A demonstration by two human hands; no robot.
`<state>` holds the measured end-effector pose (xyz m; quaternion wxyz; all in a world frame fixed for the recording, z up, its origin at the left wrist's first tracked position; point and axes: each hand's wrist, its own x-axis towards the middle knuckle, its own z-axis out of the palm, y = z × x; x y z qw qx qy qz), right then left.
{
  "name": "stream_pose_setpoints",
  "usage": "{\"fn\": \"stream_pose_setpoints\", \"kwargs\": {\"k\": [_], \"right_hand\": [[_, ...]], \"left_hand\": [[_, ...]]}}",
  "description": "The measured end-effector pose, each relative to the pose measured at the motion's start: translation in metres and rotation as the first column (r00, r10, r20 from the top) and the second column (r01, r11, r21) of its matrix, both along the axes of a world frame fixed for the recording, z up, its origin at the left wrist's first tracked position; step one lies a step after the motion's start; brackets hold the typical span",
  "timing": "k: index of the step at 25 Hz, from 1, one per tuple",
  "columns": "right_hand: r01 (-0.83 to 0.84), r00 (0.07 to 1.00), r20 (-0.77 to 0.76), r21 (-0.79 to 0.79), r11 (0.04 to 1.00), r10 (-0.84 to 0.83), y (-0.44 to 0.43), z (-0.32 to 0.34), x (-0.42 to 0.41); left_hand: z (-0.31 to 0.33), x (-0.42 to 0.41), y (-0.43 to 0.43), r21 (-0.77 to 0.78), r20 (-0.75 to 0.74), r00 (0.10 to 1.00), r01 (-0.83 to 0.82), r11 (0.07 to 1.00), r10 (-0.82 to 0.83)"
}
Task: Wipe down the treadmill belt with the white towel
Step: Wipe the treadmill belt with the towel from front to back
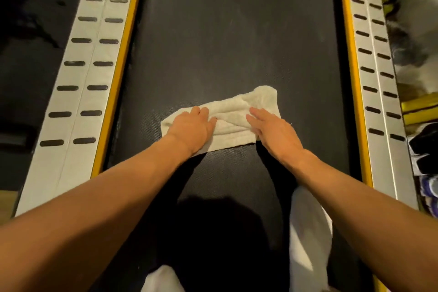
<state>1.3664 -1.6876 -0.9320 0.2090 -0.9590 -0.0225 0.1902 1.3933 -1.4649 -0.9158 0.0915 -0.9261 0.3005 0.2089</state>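
Note:
A folded white towel (233,111) lies flat across the middle of the black treadmill belt (232,31). My left hand (192,127) presses palm-down on the towel's left end, fingers straight. My right hand (272,129) lies flat on the towel's right end, fingers straight and pointing up-left. Both forearms reach in from the bottom of the view. The towel's upper right corner (266,93) curls up a little beyond my right fingers.
Silver side rails with dark slots, edged in yellow, run along the belt on the left (85,73) and right (376,73). White-clad knees (308,232) rest on the near belt. Yellow frame parts and cluttered items (419,106) sit beyond the right rail.

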Motion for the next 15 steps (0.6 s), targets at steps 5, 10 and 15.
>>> {"fn": "stream_pose_setpoints", "kwargs": {"k": [5, 10, 15], "right_hand": [[-0.014, 0.985, 0.170, -0.147, 0.989, 0.039, 0.034, -0.027, 0.023], [0.042, 0.929, 0.363, 0.089, 0.995, -0.072, 0.006, -0.036, -0.006], [0.244, 0.922, 0.266, 0.164, 0.956, -0.281, -0.020, -0.029, 0.048]], "left_hand": [[-0.016, 0.027, -0.007, -0.019, 0.088, 0.988, -0.122, 0.992, 0.123], [-0.020, 0.028, -0.011, -0.158, 0.094, 0.991, -0.078, 0.984, 0.093], [-0.032, 0.021, -0.061, -0.230, -0.028, 1.000, -0.011, 0.973, 0.004]]}}
